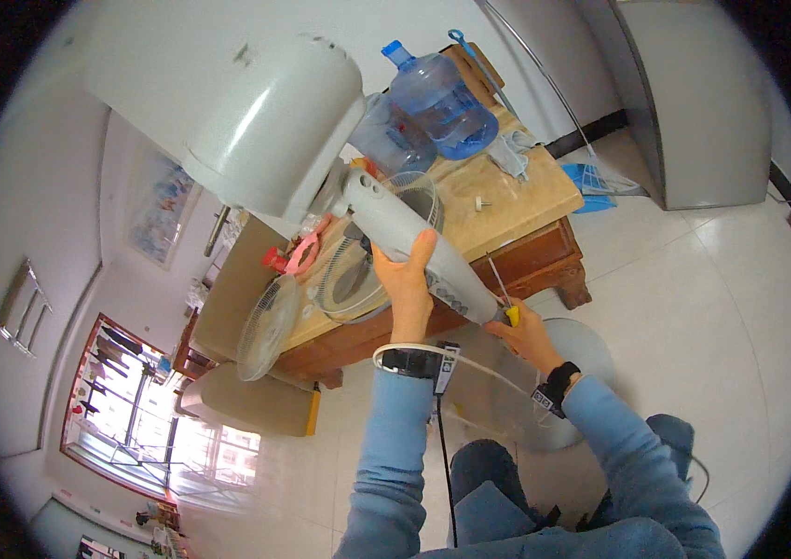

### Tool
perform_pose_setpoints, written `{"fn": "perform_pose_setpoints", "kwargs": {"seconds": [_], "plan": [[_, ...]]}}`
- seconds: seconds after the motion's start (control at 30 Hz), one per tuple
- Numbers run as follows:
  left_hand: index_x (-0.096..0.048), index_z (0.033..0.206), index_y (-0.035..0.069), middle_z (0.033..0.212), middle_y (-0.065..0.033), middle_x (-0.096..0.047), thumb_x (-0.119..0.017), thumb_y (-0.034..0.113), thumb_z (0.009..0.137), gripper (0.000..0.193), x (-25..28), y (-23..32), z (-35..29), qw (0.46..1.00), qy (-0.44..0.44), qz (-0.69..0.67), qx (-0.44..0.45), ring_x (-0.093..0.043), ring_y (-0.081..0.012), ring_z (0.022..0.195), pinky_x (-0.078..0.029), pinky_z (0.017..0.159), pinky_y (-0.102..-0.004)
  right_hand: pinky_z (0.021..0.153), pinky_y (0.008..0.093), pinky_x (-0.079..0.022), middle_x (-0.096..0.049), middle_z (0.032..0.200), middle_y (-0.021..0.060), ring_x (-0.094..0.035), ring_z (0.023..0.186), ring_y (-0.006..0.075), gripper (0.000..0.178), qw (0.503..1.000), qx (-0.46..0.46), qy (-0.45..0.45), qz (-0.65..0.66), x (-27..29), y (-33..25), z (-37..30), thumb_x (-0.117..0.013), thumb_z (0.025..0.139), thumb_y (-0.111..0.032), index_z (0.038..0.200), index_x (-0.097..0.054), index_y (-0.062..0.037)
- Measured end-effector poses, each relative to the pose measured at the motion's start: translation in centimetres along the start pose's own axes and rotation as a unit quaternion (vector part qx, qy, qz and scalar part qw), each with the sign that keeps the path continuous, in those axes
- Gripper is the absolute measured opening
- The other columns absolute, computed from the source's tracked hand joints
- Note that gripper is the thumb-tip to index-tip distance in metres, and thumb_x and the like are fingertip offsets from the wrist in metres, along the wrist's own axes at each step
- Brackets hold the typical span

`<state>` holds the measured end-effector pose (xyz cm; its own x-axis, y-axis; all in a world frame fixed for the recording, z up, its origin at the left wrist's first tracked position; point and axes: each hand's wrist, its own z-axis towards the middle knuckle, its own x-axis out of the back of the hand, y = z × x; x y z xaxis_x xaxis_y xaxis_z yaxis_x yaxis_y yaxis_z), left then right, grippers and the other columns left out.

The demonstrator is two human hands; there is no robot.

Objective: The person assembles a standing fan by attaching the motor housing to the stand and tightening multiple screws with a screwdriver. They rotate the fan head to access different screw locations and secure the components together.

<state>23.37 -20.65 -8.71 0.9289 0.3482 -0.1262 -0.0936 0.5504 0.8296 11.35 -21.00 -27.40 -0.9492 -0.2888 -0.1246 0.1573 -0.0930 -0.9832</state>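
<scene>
A white electric fan (pixel 274 121) tilts across the view, its large motor housing close at the upper left. The grey control column (pixel 400 219), with a row of buttons, slants down from it to the right. My left hand (pixel 407 279) is closed around the column, thumb on its top side. At the column's lower end, my right hand (pixel 531 337) is closed on a screwdriver (pixel 513 315) with a yellow handle, its thin shaft pointing up and away. This hand also appears to touch the column's end. Below it, a round grey base (pixel 582 363) is on the floor.
On the low wooden table (pixel 545 200) beyond my hands are wire fan guards (pixel 340 284), blue water bottles (pixel 442 102), a small pale knob (pixel 481 203) and a grey cloth (pixel 511 154). A blue dustpan (pixel 591 186) lies right of it. A black cable (pixel 444 447) hangs by my left wrist.
</scene>
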Motion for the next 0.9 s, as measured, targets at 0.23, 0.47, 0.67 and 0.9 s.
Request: {"fn": "perform_pose_setpoints", "kwargs": {"seconds": [0.23,0.47,0.67,0.9], "plan": [[-0.042,0.124,0.003,0.098,-0.0120,-0.058,-0.078,0.025,0.069,0.069,4.8,1.0,1.2,0.965,-0.224,-0.131,0.044,-0.060,-0.0239,0.089,-0.051,0.075,-0.0372,0.065,0.0351,-0.047,-0.063,0.083,0.0138,-0.058,0.072,0.0241,0.057,0.989,-0.012,0.137,-0.049,-5.5,-0.4,-3.1,-0.082,0.068,-0.031,0.107,-0.051,-0.0017],[-0.037,0.126,0.006,0.092,-0.0139,-0.057,-0.076,0.040,0.065,0.080,7.8,1.4,1.1,0.936,-0.303,-0.168,0.063,-0.059,-0.0257,0.086,-0.051,0.071,-0.0379,0.066,0.0325,-0.047,-0.061,0.083,0.0101,-0.058,0.073,0.0201,0.052,0.978,-0.054,0.175,0.100,-9.6,0.4,-5.7,-0.079,0.072,-0.026,0.108,-0.050,-0.0021],[-0.038,0.124,0.007,0.093,-0.0124,-0.057,-0.077,0.039,0.064,0.078,7.7,1.6,1.2,0.928,-0.322,-0.172,0.079,-0.060,-0.0245,0.086,-0.051,0.072,-0.0372,0.058,0.0292,-0.047,-0.060,0.082,0.0073,-0.056,0.065,0.0164,0.046,0.990,-0.049,0.133,0.016,-8.0,0.7,-6.1,-0.071,0.082,-0.020,0.117,-0.047,-0.0026],[-0.035,0.133,0.003,0.116,-0.0177,-0.057,-0.075,0.042,0.070,0.085,7.6,4.6,1.0,0.955,-0.263,-0.126,0.056,-0.059,-0.0298,0.105,-0.049,0.089,-0.0404,0.036,0.0250,-0.037,-0.058,0.074,0.0063,-0.048,0.048,0.0094,0.037,0.995,-0.084,-0.008,0.047,-0.8,-3.3,-5.5,-0.059,0.091,-0.027,0.116,-0.045,-0.0038]]}}
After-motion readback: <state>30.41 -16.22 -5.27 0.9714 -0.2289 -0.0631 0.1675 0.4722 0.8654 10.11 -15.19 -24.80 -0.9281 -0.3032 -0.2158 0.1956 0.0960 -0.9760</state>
